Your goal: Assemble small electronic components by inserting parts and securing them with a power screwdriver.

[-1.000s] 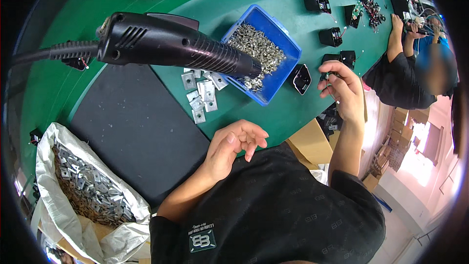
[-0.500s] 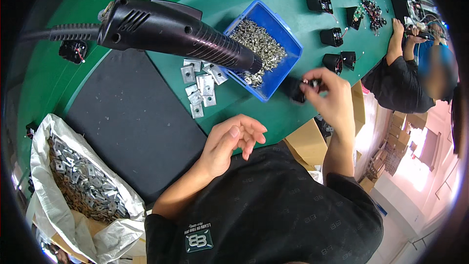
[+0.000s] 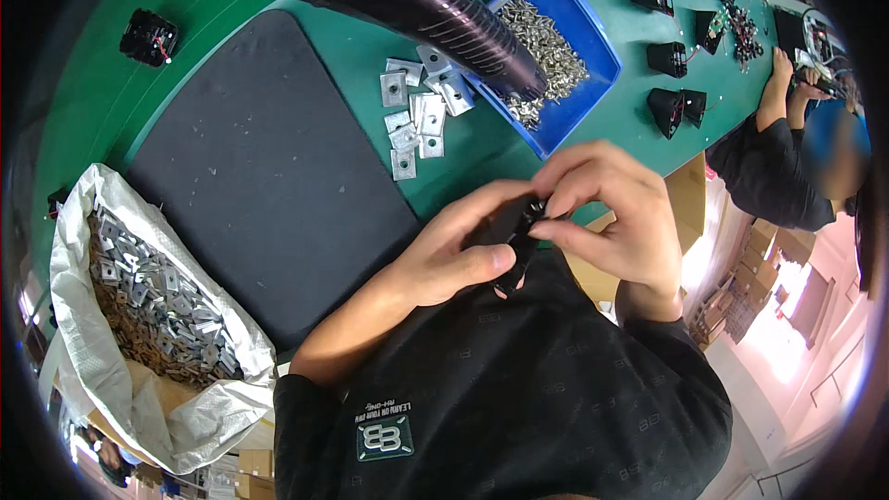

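Note:
In front of my chest, my left hand (image 3: 444, 255) is wrapped round a black plastic housing (image 3: 521, 245), its thumb lying across the near side. Fingers and thumb of my right hand (image 3: 622, 213) pinch at the housing's upper end; anything small between them is hidden. A black power screwdriver (image 3: 398, 5) on a cable hangs above the bench, its tip over a blue bin (image 3: 602, 51) of silver screws (image 3: 546, 46). Left of the bin lie several square metal clip nuts (image 3: 429, 116) with holes, loosely piled.
A black mat (image 3: 269, 167) covers the bench to my left, beside a white woven sack (image 3: 79, 250) full of metal clips. More black housings (image 3: 667, 60) stand at the right, another (image 3: 148, 37) far left. A co-worker (image 3: 787, 157) sits at the right; a cardboard box (image 3: 690, 194) stands below the bench edge.
My right hand has brought the black housing from beside the blue bin in toward my chest. My left hand, open and unoccupied before, has closed round it. The view has shifted.

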### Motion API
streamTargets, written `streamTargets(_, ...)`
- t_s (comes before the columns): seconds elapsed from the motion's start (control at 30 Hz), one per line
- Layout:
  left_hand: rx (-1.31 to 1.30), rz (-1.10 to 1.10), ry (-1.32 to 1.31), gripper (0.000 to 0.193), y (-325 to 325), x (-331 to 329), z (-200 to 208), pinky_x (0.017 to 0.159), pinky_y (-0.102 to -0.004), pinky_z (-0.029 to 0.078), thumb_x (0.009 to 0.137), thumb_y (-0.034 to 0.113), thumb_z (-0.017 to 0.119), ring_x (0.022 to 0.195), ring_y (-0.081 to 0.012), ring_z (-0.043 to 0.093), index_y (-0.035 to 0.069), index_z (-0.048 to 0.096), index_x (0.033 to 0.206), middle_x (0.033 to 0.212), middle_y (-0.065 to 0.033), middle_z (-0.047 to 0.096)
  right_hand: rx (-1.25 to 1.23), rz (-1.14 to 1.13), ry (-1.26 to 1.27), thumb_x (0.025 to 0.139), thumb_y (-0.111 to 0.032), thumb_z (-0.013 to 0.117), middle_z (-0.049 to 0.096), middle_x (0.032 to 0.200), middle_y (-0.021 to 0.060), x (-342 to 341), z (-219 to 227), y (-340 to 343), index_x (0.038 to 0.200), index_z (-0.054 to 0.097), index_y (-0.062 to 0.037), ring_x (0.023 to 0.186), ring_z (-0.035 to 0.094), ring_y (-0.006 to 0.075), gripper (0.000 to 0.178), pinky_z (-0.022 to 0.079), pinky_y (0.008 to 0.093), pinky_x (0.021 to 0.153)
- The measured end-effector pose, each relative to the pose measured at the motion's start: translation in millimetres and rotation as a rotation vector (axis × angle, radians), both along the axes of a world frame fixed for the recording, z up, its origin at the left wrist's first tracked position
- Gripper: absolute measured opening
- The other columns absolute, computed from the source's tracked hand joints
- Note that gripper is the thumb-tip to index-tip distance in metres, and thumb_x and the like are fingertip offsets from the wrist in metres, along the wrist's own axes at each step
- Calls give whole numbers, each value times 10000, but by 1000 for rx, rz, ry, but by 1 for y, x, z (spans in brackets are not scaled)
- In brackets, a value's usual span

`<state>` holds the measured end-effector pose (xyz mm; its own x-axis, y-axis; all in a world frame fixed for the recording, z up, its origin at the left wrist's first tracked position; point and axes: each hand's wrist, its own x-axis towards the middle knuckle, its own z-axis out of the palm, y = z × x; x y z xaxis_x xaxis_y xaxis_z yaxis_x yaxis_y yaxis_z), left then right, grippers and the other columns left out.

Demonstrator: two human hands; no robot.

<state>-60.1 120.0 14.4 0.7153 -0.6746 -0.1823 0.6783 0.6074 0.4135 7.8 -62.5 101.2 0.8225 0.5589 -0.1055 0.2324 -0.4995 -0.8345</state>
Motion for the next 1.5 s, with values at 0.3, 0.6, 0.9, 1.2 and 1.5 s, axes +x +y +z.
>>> streamTargets(0.3,54,266,18,780,0,2,5,903,-300,468,796,104,694,1028,-163,570,21,274,1449,1228,-117,545,95,-218,162,678,57,759,679,995,84,-8,1,2,981,660,-31,826,656,136,331,544,255,687)
streamTargets(0.6,133,163,54,888,-2,4,4,537,-247,488,855,650,477,662,-171,614,-77,343,1346,935,-198,614,10,-153,37,684,52,735,697,961,71,-9,-4,13,988,668,-47,813,680,209,326,532,300,724)
streamTargets(0.9,79,150,39,571,-3,-2,-7,473,-195,445,994,487,335,573,-82,578,-5,532,1206,789,-76,643,-35,100,-135,668,17,738,676,826,51,-2,-5,3,884,672,-63,756,662,230,240,518,304,672)
streamTargets(1.2,176,112,17,746,-2,0,-5,486,-229,490,920,606,383,672,-153,630,-70,490,1217,934,-147,625,-19,-52,-47,634,61,709,662,788,58,-9,0,7,789,635,-56,743,666,227,209,517,298,652)
streamTargets(1.5,120,-85,115,783,5,1,-10,425,-229,475,934,641,275,591,-166,626,-73,549,1104,839,-134,634,69,202,-101,607,25,705,650,843,61,-4,-3,1,802,654,-45,791,659,226,214,529,322,654)
